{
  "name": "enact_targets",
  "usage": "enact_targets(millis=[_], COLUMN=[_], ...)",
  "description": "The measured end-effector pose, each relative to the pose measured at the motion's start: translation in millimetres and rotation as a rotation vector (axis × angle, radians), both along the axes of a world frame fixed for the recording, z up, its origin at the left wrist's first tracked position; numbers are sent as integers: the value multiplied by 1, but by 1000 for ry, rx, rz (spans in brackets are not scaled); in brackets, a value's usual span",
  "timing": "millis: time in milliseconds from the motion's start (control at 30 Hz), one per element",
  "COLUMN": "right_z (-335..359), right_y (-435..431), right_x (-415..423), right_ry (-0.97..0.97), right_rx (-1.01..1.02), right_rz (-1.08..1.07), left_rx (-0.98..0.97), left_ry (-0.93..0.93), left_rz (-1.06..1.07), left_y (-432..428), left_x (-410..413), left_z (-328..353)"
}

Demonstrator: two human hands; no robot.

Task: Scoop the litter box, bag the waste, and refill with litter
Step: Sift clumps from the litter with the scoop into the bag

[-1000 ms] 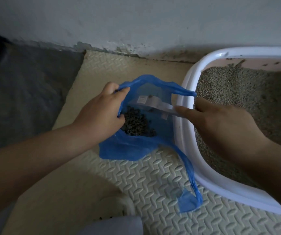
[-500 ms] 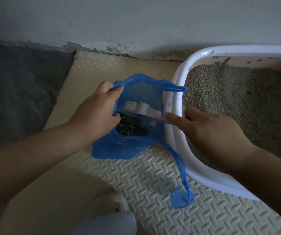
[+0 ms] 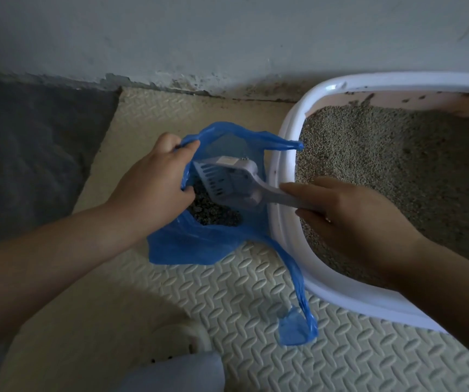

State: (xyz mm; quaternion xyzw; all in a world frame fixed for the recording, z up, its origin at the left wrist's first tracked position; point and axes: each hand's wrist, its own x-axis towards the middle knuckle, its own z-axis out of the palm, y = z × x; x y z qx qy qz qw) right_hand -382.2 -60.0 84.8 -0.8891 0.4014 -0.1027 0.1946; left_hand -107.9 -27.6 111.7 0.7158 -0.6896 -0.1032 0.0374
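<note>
Left grip (image 3: 154, 188): clenched on the rim of the blue bag (image 3: 199, 247), fingers curled round the plastic, holding the mouth open.

Right grip (image 3: 349, 219): grasping the handle of the grey slotted scoop (image 3: 227, 179). The scoop head projects to the left of this grip, between the two grips, and is tilted down into the bag mouth. It appears empty.

Dark waste (image 3: 213, 216) lies in the bag bottom, below the scoop and just beside the left grip. The litter box (image 3: 287, 154) stands under and beyond the right grip, and one bag handle is draped over its white rim. Grey litter (image 3: 383, 154) fills the box. Bag and box rest on an embossed floor mat (image 3: 227, 292).

Status, as judged: scooping is part done, with waste already bagged. Further passes may remain, since the litter surface is too dim to check for clumps. The bag is not yet tied. Refill is not started, and no fresh litter supply is in view.
</note>
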Motion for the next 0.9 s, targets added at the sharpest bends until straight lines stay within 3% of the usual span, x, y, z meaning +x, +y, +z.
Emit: enact_targets(millis=[333, 467, 667, 800, 900], right_z=[24, 29, 24, 19, 17], right_y=[31, 50, 80, 100, 114], right_x=[-74, -109, -149, -173, -187], right_ry=[-325, -337, -277, -277, -282], right_rx=[465, 498, 475, 471, 541], right_rz=[-400, -559, -790, -936, -1001], left_rx=[82, -17, -50, -26, -7], left_ry=[-111, -149, 8, -78, -98], left_rz=[-50, -209, -391, -534, -526], left_y=[-4, -6, -12, -12, -8], left_x=[-16, -50, -123, -152, -161], left_z=[-7, -8, -25, -48, -63])
